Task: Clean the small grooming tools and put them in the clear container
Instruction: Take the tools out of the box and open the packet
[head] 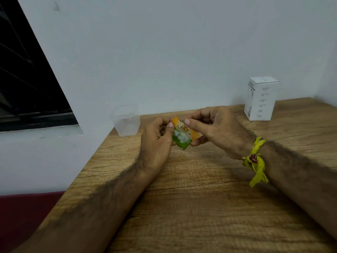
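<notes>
Both of your hands meet above the wooden table [200,207] and pinch one small sachet [184,133], orange at the top, pale in the middle and green at the bottom. Your left hand [156,141] grips its left edge, thumb pressed on the front and the other fingers curled behind it, out of sight. Your right hand [218,128] pinches the upper right corner with the thumb on top; the fingers beneath the packet are mostly hidden. Something small glints behind your right fingers, too covered to identify. Print on the sachet is too blurred to read, though a fruit-like picture shows near the top. To the left of your hands, near the table's far edge by the wall, stands the clear container [125,121], upright and open-topped; its walls are so faint against the wall that its contents cannot be told. At far right sits a white box [260,99] with unreadable text. A yellow thread band [255,159] circles your right wrist. No grooming tools can be made out anywhere.
</notes>
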